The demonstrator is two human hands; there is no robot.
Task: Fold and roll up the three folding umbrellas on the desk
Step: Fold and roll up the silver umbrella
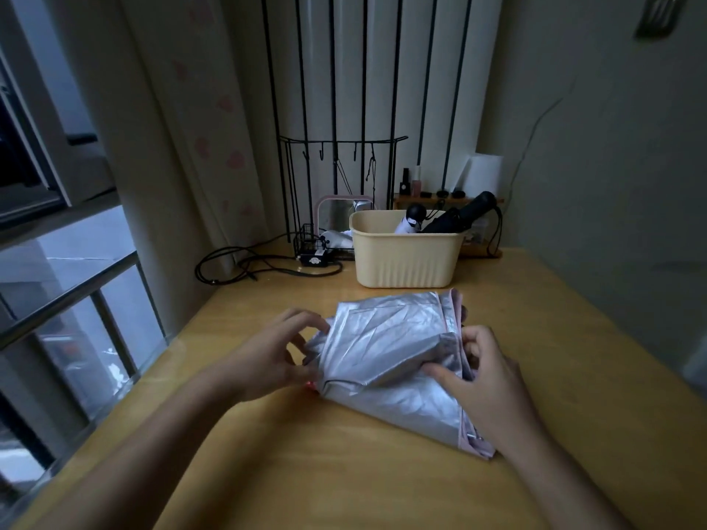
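2 bare forearms lead to a bare left hand (275,351) and right hand (486,380).

**Wooden desk and the things on it**

The light wooden desk (290,472) reaches from the near edge to the wall. In its middle lies a silver umbrella (386,350), flattened and partly folded, with a pink edge on its right side. Behind it, a little apart, stands a cream plastic tub (405,262). Left of the tub are a small black wire basket (306,239), a black adapter (315,258) just in front of it, and black cables (237,265) looped toward the left edge. A low wooden shelf (484,253) stands behind the tub, on the right
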